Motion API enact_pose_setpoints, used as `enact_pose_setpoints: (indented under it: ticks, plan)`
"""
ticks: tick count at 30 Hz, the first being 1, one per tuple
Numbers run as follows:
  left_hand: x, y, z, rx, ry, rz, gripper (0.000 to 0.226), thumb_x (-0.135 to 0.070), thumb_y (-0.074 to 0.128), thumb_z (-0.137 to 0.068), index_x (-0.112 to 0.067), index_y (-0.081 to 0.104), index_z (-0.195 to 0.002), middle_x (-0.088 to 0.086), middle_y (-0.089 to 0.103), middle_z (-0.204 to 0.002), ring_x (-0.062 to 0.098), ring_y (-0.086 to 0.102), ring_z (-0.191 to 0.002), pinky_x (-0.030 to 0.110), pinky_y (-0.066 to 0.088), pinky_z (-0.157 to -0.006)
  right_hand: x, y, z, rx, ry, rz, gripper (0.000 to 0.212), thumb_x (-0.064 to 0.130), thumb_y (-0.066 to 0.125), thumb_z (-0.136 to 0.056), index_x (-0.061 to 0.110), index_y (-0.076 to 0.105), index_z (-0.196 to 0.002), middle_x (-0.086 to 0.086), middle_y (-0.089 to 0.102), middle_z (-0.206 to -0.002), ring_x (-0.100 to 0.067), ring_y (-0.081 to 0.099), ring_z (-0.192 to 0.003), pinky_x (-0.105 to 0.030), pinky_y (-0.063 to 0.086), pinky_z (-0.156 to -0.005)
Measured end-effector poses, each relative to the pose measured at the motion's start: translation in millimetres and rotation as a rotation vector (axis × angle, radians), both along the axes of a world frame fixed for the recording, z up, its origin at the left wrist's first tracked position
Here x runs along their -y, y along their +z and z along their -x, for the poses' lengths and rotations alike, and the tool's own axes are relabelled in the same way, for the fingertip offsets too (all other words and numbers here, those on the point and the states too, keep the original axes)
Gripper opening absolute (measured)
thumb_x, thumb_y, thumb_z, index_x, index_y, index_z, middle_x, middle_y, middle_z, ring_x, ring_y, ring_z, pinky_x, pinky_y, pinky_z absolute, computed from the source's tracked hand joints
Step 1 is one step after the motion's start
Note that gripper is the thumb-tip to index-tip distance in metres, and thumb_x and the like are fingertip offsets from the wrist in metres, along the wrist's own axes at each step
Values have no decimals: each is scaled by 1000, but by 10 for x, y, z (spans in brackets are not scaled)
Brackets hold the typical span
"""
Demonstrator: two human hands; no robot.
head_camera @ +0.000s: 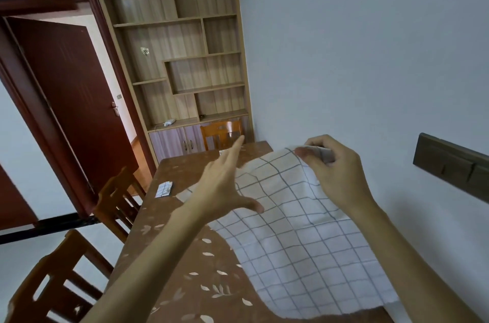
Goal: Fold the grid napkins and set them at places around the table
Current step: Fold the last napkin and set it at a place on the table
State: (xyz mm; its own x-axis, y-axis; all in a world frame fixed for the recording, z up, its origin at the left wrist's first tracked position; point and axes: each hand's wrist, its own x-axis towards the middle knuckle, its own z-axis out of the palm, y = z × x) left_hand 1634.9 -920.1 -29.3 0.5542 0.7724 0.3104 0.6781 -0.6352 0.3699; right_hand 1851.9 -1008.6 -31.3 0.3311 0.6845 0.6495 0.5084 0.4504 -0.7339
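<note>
White napkin (304,230) with grey grid, brown table (185,283) with pale leaf print, dark red door (71,100), pale blue wall (370,44)

Napkin (304,230) far edge behind left hand (225,187)

**Where things sit around the table**

The table (185,256) runs away from the camera, its right side along the wall. An open napkin (304,230) lies over the table's near right part, its far corner lifted by the right hand (333,171); the left hand (225,185) hovers over its left edge. A folded napkin (164,189) rests near the table's left edge, farther back. Two chairs (119,200) stand along the left side, a third (222,134) at the far end. Behind that chair stands a shelf unit (180,57), with a door (68,100) to its left.
</note>
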Motion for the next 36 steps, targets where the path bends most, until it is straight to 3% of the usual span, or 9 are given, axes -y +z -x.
enact_pose_setpoints:
  ticks: [3, 7, 13, 16, 20, 23, 29, 32, 36]
  plan:
    - [-58, -41, -223, 27, 9, -98, 129, -52, 90, -57, -28, 13, -158, 3, 60, -136, 23, 58, -120, 43, 48, -104, 7, -13, -48, 19, 16, -6, 11, 35, 73, -85, 26, 66, -84, 12, 71, -81, -6, 68, -82, -8, 47, -70]
    - [-162, -28, -336, 27, 64, -233, 66, -40, 82, -79, -24, 51, -135, 1, 75, -106, 23, 71, -94, 42, 59, -82, 91, -20, -132, 47, -40, -38, 21, 40, 71, -82, 19, 68, -85, 10, 71, -82, -6, 67, -82, -7, 46, -70]
    - [-179, 142, -417, 180, 112, -85, 19, -29, 70, -93, -21, 71, -109, -1, 74, -106, 12, 66, -79, 29, 58, -72, 172, -164, -45, 185, -85, -91, 19, 18, 81, -82, 28, 66, -85, 13, 65, -79, -7, 61, -78, -5, 44, -63]
    - [-147, 268, -417, 194, 40, 76, 19, -16, 59, -99, -15, 68, -116, 5, 72, -110, 9, 68, -72, 15, 53, -58, 107, -329, -5, 291, -89, -69, 29, 0, 84, -76, 18, 72, -96, 11, 64, -84, -7, 61, -80, -3, 44, -66]
    - [-10, 486, -359, 366, -26, 441, 32, -5, 44, -100, -17, 66, -119, 6, 71, -93, 22, 75, -60, 26, 59, -52, 104, -427, 93, 299, -27, -10, 46, -15, 79, -70, 13, 72, -107, 7, 67, -97, 0, 62, -86, 0, 43, -71]
    - [2, 601, -288, 523, -20, 660, 30, -7, 44, -101, -12, 72, -111, 13, 77, -86, 19, 71, -59, 30, 61, -59, 119, -416, 162, 202, 5, 3, 30, 17, 74, -87, 16, 68, -116, 13, 67, -102, 3, 65, -91, 1, 45, -75]
    - [-76, 652, -165, 809, -61, 941, 27, -21, 60, -97, -2, 67, -113, 18, 77, -105, 19, 75, -79, 27, 62, -68, 191, -366, 198, -105, 144, 56, 32, 45, 58, -95, 37, 50, -125, 21, 70, -106, 14, 63, -101, -2, 47, -79]
    - [-76, 642, -142, 919, -97, 990, 31, -23, 64, -95, -1, 65, -117, 19, 75, -112, 23, 75, -95, 28, 63, -80, 237, -342, 242, -142, 262, 30, 65, 73, 53, -84, 35, 45, -136, 22, 66, -123, 6, 62, -112, -6, 46, -86]
    - [-65, 624, -114, 863, -173, 961, 39, -15, 73, -83, 2, 68, -117, 17, 73, -116, 22, 74, -104, 24, 61, -82, 144, -305, 252, -72, 55, -2, 41, 31, 76, -87, 36, 52, -120, 22, 65, -109, 10, 62, -96, 0, 44, -78]
